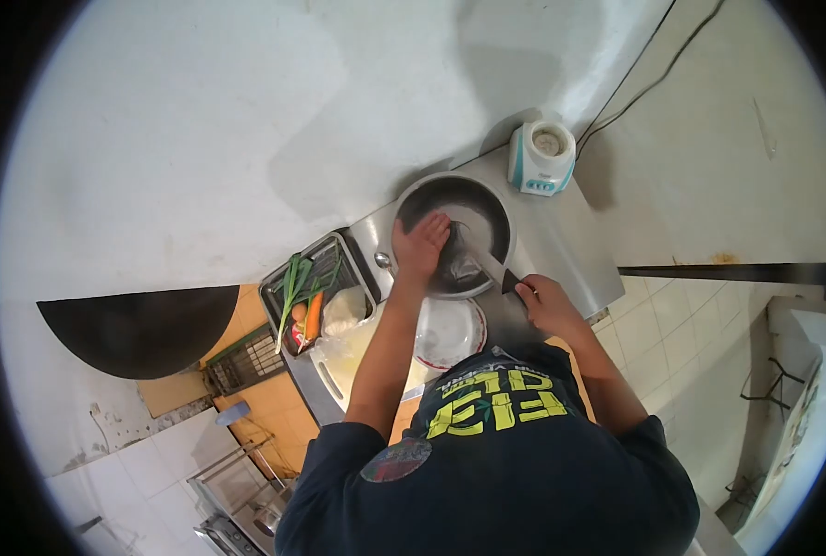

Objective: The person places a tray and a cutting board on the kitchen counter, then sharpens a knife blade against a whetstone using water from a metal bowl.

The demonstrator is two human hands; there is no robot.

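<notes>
My right hand [544, 304] is closed around the black handle of a knife [490, 262], whose broad blade reaches into a large metal bowl [503, 206]. My left hand [422, 245] is over the bowl's left side, fingers stretched out toward the blade and holding nothing I can see. Under the blade, inside the bowl, is something dark and shiny that I cannot make out. Close to my body, just below the bowl, sits a white plate [450, 334] with a reddish patterned rim. A metal spoon [382, 260] rests left of the bowl.
On the left, a dark tray [373, 289] holds green onions [290, 295], a carrot [315, 315] and a plastic bag [343, 310]. A pale cutting board [337, 369] lies beside my left forearm. A white and teal blender base [542, 159] stands at the back right, near the wall.
</notes>
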